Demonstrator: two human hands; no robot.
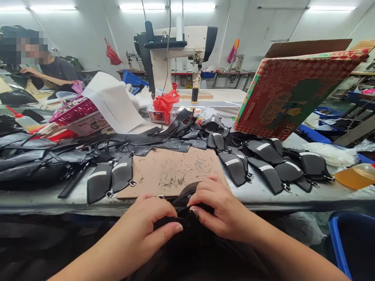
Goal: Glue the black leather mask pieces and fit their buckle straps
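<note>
A flat, tan, scuffed board [172, 166] lies at twelve o'clock from the worker; at its six-o'clock edge, left hand [150, 218] and right hand [218, 207] both pinch a black, leather-like strapped piece [187, 191], apparently adjusting it. Next wants steady, opposed grips, I'd say.

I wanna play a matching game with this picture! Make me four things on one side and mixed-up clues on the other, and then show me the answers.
Things:
1. Board
2. Printed box
3. Black strap piece
4. Corner bin

Clues:
A. Blue, low down on the right side of the picture
B. Held between the left hand and the right hand
C. Tilted, with a red patterned side
D. Brown, lying flat on the table

Right pairs: 1-D, 2-C, 3-B, 4-A
</note>
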